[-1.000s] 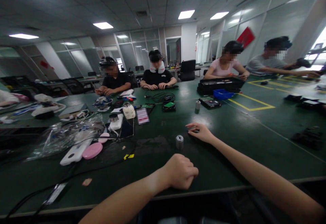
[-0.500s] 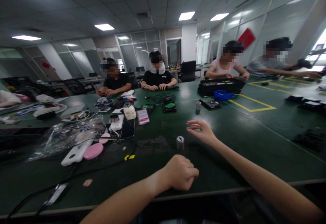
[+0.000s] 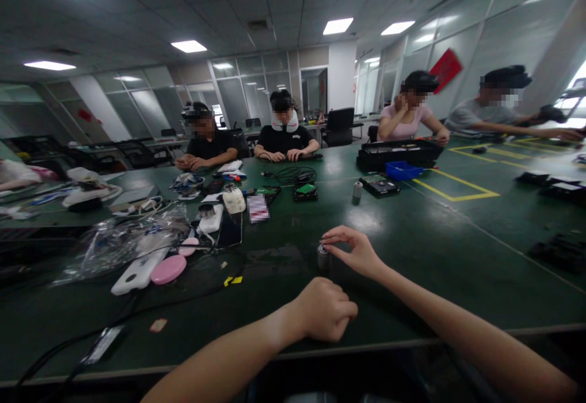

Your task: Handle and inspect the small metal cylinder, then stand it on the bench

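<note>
My right hand (image 3: 354,250) reaches in from the right over a small silver metal cylinder (image 3: 324,261) standing upright on the green table. Its thumb and fingertips close on the cylinder's top rim and partly cover it. Nearer the front edge rests my left hand (image 3: 326,310), curled into a fist with the thumb folded in; nothing sticks out of it. A second, similar metal cylinder (image 3: 357,192) stands farther back, next to a hard drive (image 3: 379,185) with its circuit board showing.
Left of my hands lie a pink round case (image 3: 168,270), a white power bank (image 3: 140,273), a dark phone (image 3: 230,230), clear plastic bags (image 3: 123,241) and black cables. A blue tray (image 3: 403,171) sits behind. Several people sit across the table (image 3: 439,256).
My right hand has moved left and slightly down, bringing its fingertips from beside the near cylinder onto its top. My left fist has stayed put. One person across has raised a hand.
</note>
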Action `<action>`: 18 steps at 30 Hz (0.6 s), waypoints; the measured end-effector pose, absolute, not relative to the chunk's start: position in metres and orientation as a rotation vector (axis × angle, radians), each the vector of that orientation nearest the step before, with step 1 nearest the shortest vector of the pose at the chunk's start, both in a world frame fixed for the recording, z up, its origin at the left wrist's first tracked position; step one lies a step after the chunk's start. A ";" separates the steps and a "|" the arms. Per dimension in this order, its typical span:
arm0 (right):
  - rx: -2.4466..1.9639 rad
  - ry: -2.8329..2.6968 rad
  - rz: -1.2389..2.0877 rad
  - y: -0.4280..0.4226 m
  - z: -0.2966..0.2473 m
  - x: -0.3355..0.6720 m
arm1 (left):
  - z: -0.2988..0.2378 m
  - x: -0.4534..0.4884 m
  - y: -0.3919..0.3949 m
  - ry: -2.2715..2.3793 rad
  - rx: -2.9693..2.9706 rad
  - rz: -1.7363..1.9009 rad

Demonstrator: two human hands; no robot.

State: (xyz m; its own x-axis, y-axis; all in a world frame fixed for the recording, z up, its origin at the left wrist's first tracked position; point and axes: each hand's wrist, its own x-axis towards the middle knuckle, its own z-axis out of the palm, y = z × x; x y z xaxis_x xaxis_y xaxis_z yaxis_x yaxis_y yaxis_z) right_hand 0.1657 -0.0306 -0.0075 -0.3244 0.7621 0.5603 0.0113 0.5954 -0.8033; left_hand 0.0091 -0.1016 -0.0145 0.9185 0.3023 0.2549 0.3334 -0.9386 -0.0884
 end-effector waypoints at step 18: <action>-0.677 -1.907 0.527 -0.034 -0.001 0.168 | -0.017 0.008 -0.101 -0.475 -2.948 -0.416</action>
